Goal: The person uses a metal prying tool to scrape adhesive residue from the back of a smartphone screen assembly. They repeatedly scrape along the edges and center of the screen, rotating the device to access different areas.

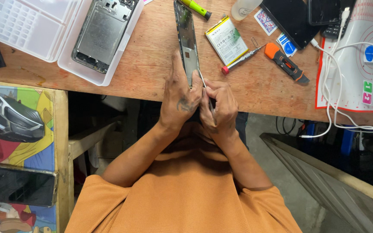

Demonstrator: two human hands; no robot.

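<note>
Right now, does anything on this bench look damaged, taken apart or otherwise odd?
Yes. The left hand holds a phone frame on edge while the right hand works a thin metal tool at its lower end. Its battery lies loose on the wooden table, and another opened phone shell sits in a white tray.

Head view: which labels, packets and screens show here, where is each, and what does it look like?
Battery label: right of the phone frame held by the left hand; white rectangle, green corner.
Small packets: beside the orange cutter; white and blue squares.
Dark screen: top centre-right; black, unlit.
Mat stickers: far right on the white mat; blue, green, pink.
Second screen: lower left; black, reflective.
</note>
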